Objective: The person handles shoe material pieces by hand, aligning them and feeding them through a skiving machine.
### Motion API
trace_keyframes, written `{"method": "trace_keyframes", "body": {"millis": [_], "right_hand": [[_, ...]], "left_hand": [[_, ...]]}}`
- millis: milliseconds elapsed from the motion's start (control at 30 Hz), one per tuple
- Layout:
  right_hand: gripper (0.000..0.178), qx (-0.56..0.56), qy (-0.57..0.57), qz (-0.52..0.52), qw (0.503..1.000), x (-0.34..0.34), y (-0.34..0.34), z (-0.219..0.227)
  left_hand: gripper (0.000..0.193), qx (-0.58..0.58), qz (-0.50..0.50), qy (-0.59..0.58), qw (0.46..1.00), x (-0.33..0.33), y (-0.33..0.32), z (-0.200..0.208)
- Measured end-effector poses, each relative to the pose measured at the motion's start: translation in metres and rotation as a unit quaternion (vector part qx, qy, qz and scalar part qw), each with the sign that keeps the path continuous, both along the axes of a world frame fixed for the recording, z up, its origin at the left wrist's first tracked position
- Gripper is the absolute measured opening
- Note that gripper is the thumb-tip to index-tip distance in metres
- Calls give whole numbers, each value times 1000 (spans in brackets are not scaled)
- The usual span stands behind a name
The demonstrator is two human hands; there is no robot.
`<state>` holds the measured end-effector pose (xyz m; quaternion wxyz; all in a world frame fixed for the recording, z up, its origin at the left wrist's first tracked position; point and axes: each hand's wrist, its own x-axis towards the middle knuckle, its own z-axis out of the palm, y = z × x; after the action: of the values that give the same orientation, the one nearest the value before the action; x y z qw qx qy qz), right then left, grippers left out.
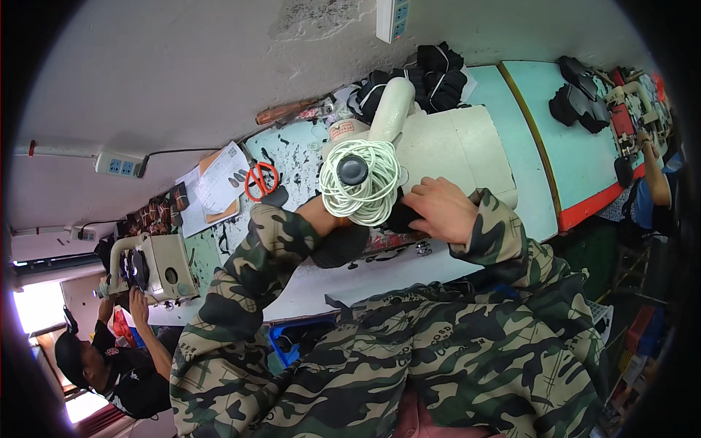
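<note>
A cream sewing machine (453, 146) stands on the bench in front of me, with a coil of white cord (380, 197) hung on its near end around a black knob (352, 170). My right hand (442, 210) is right of the coil, its fingers bent down and closed on a black piece (403, 217) of material. My left hand (319, 217) reaches in behind the cord from the left; only its wrist and back show and its fingers are hidden. Below it hangs a dark rounded piece (342, 247). What lies under the machine head is covered by the coil.
Orange-handled scissors (261, 181), papers (223, 175) and black scraps lie left of the machine. Bundled black pieces (442, 77) are behind it. A blue bin (281, 350) sits below the bench. Co-workers work at a machine (157, 266) on the left and another (631, 109) far right.
</note>
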<state>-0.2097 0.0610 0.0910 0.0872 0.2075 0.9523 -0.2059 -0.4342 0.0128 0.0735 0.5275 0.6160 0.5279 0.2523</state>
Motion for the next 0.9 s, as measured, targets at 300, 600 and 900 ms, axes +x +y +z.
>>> {"method": "trace_keyframes", "body": {"millis": [300, 600, 900], "right_hand": [[41, -22, 87, 4, 996, 3, 4, 0], [34, -96, 73, 21, 992, 0, 1, -1], [39, -81, 146, 19, 986, 5, 3, 0]], "left_hand": [[35, -40, -19, 0, 999, -12, -35, 19], [38, -21, -16, -3, 1000, -7, -23, 11], [41, -43, 1, -14, 999, -11, -24, -5]]}}
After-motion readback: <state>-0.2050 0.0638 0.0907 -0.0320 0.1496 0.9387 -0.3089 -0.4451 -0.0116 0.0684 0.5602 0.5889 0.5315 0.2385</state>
